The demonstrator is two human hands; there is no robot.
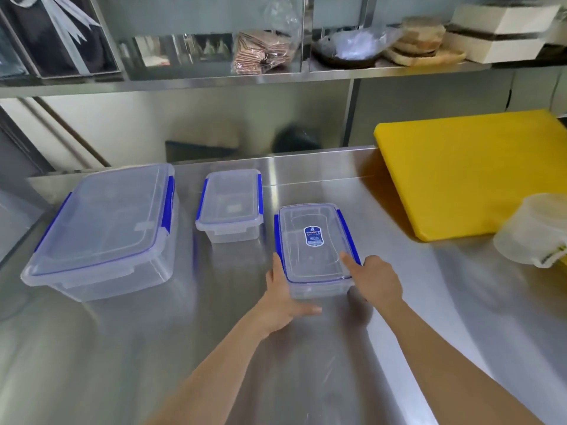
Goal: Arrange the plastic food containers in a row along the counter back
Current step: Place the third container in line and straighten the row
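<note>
Gripping the labelled box (316,246) at both near corners, left hand (283,297) and right hand (376,279) close on it, apparently to steer it squarely toward the counter (306,363) back.

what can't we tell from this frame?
- Labelled container: near wall and base are hidden by the left hand and right hand; grip on it unclear.
- Its sticker: text too small to read.
- Round tub: cut off by the right edge.
- Shelf items: blurred, behind plastic wrap.
- Dark shape behind the counter: blurred, unidentifiable.
</note>
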